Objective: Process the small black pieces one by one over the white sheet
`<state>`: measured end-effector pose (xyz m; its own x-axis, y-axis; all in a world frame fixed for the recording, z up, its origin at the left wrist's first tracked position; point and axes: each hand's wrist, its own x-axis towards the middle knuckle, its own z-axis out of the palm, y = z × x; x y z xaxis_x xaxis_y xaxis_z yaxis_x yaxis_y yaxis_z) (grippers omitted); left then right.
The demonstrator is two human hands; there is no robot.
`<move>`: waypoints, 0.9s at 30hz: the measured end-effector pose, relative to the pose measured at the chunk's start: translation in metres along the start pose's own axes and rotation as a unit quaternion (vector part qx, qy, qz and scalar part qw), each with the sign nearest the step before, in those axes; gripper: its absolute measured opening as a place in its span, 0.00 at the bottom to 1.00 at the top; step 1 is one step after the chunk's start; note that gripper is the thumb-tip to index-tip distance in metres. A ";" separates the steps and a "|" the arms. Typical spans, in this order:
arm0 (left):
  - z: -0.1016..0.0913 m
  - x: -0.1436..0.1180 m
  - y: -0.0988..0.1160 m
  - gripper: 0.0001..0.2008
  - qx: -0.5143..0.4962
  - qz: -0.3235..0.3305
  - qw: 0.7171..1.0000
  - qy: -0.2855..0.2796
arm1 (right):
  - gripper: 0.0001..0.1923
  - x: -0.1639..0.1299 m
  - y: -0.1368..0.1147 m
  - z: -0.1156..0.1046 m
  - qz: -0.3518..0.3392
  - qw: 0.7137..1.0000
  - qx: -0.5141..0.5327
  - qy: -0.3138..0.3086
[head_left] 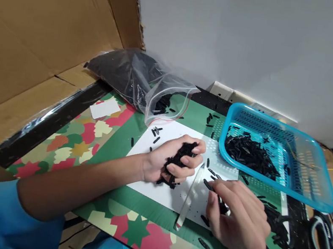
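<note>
Zip bag of black pieces: desk's far left corner, mouth open. Left hand: grip closed round a clump of black pieces, over white perforated board. Right hand: fingertips pinching one black piece beside clear strip. Blue basket: far right edge.

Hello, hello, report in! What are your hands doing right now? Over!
Left hand shut on handful of small black pieces. Right hand pinching one black piece over white perforated board. Blue basket of more pieces close by, on the right.
</note>
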<state>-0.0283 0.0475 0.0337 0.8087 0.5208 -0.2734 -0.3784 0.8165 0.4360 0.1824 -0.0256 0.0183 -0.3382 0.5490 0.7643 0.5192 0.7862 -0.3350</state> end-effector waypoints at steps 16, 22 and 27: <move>0.002 0.001 -0.019 0.21 0.108 -0.100 0.987 -0.066 | 0.06 0.007 0.015 -0.005 0.054 0.997 0.034 -0.031; 0.000 0.002 -0.019 0.21 0.106 -0.096 0.987 -0.073 | 0.06 0.004 0.019 -0.003 0.053 0.997 0.028 -0.041; 0.000 0.003 -0.019 0.21 0.110 -0.089 0.988 -0.065 | 0.06 0.002 0.021 -0.001 0.060 0.997 0.026 -0.051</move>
<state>-0.0189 0.0335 0.0246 0.9096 0.3265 -0.2568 -0.1297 0.8105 0.5712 0.1935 -0.0077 0.0135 -0.3545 0.6642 0.6581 0.5206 0.7249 -0.4511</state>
